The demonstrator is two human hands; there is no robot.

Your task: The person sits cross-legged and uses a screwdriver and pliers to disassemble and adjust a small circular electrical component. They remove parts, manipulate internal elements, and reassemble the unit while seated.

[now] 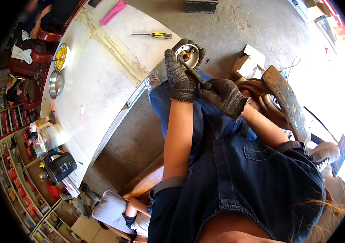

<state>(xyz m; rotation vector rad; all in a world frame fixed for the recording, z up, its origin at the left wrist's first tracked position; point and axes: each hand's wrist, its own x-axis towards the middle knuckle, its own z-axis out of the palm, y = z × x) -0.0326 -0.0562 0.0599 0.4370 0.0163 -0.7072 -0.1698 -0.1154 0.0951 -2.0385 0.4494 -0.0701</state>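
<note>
One head-worn fisheye camera is looking steeply down from above the wearer's denim garment [257,178], which is occupying much of the lower right of the frame. It is facing forward past the left hand [181,81] and right hand [225,96], upper centre, at near range. The wide lens is taking in the table [87,93] at left and bending the shelves [37,178] along the lower-left rim.

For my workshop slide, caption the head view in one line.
Gloved left hand holds a round metal part, right hand a slim tool pointed at it, beside a white table.
</note>
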